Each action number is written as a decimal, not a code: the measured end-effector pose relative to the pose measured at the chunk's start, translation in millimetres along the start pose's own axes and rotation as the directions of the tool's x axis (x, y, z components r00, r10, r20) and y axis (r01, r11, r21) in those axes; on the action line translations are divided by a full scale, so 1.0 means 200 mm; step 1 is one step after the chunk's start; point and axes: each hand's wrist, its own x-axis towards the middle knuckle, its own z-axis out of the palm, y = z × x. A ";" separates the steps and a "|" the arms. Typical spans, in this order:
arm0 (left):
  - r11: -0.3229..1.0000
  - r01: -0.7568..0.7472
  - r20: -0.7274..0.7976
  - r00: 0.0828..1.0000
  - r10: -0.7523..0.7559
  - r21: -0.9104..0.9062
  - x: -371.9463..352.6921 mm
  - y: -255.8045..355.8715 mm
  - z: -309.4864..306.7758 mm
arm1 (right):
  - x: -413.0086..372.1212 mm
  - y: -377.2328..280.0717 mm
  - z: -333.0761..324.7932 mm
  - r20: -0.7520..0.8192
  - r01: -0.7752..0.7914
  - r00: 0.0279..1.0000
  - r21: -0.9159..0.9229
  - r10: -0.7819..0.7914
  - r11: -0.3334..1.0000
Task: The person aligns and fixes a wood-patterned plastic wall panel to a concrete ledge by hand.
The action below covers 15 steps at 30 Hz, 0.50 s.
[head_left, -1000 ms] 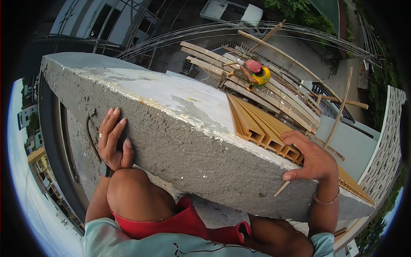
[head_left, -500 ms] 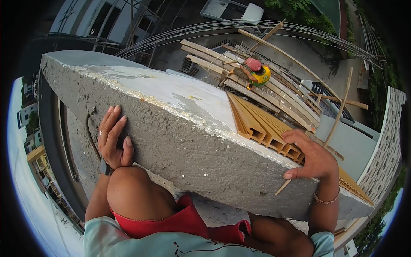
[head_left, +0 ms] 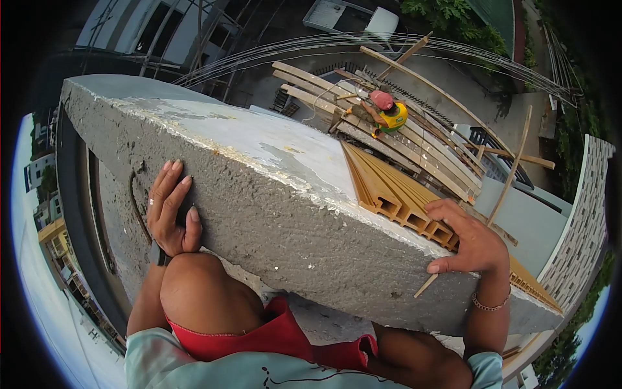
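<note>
My left hand lies on the rough grey concrete ledge, its fingers extended and thumb apart. Just left of it, a bent metal rod sticks up from the concrete. At the ledge's right edge, my right hand bends over the rim with fingers apart and touches the end of a brown fluted panel. The panel's hollow ends face me, and it runs down the outer wall. A thin pale wooden stick pokes out from under my right thumb; whether it is gripped is hidden.
Far below the ledge, a person in a red cap and yellow top is on scaffold planks. Wooden poles cross beside them. Cables span the drop, with a parked white truck beyond. My bent knee is against the ledge.
Both hands keep their places on the ledge. The view shifts very slightly, and the person below moves a little on the planks.
</note>
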 end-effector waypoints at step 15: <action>1.000 -0.001 -0.001 1.000 0.001 0.000 0.00 0.00 0.00 | 0.00 0.00 0.00 0.007 0.003 1.000 -0.001 -0.003 1.000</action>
